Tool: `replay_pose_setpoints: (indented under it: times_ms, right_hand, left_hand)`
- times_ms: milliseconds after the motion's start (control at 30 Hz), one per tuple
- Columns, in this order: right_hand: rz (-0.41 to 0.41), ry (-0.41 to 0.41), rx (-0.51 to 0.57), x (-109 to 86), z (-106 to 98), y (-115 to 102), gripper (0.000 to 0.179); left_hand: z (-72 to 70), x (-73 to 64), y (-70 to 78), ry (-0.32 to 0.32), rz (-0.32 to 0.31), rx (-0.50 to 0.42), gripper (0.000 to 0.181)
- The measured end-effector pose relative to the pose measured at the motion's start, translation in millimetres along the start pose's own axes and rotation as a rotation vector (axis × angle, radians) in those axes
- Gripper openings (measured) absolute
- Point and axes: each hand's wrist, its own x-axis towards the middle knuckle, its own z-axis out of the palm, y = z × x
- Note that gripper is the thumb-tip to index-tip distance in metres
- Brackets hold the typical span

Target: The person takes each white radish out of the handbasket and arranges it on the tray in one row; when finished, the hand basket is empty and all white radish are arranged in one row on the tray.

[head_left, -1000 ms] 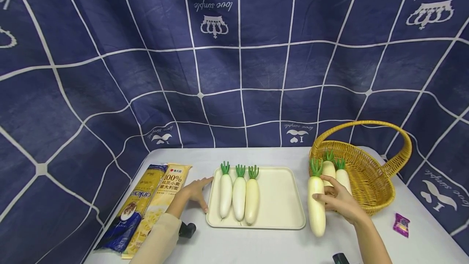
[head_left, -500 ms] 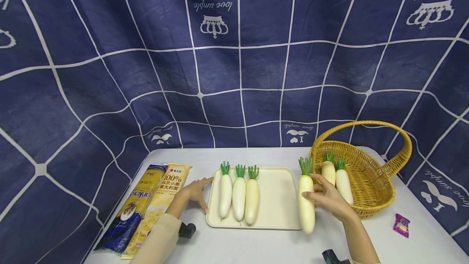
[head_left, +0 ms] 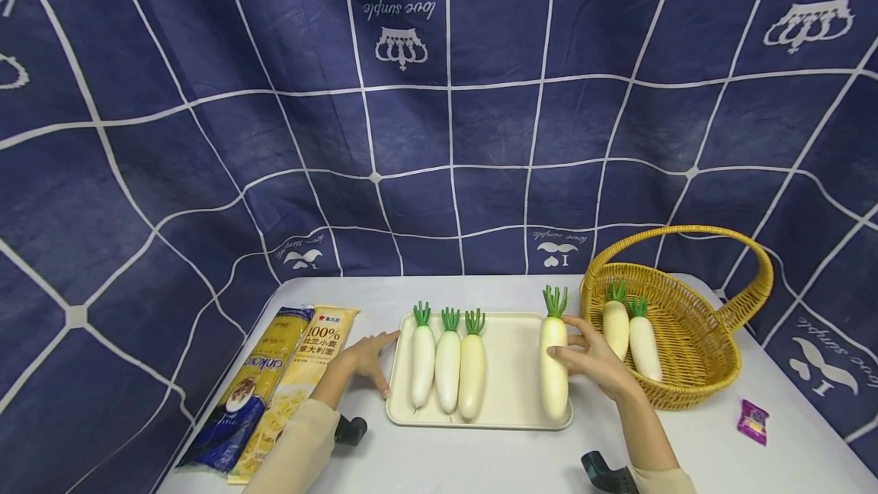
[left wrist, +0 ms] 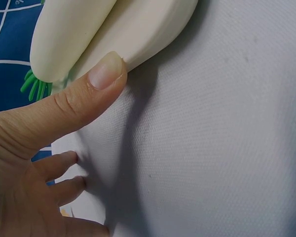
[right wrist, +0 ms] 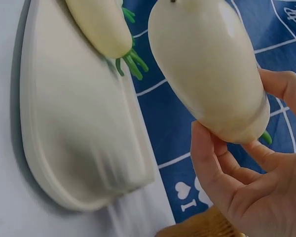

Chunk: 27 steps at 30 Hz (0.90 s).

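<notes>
My right hand [head_left: 595, 360] holds a white radish [head_left: 552, 391] with green leaves between thumb and fingers, over the right side of a cream tray [head_left: 511, 372]. In the right wrist view, this radish [right wrist: 207, 69] appears raised above the tray, its leaf end near my palm. Three radishes lie side by side on the tray's left half: a left one [head_left: 422, 364], a middle one [head_left: 448, 372] and a yellower one [head_left: 472, 376]. My left hand [head_left: 365, 360] spreads at the tray's left edge. Its thumb [left wrist: 89, 89] meets the tray rim in the left wrist view.
A wicker basket [head_left: 713, 372] with a tall handle stands at the right, two radishes [head_left: 643, 349] inside. Right of it lies a small purple packet [head_left: 753, 423]. Blue and yellow pasta bags [head_left: 274, 380] lie at the left. A dark blue checked cloth [head_left: 494, 128] hangs behind the table.
My right hand has carried the radish leftward from beside the basket to over the tray's right side. My left hand has stayed at the tray's left edge.
</notes>
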Motion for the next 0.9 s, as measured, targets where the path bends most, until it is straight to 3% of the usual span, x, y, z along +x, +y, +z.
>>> replay_pose_setpoints:
  times_ms: [900]
  right_hand:
    - [0.033, -0.02, 0.07, 40.7, 43, 13, 0.072]
  left_hand:
    - [-0.8, -0.8, 1.8, -0.003, -0.02, 0.003, 0.114]
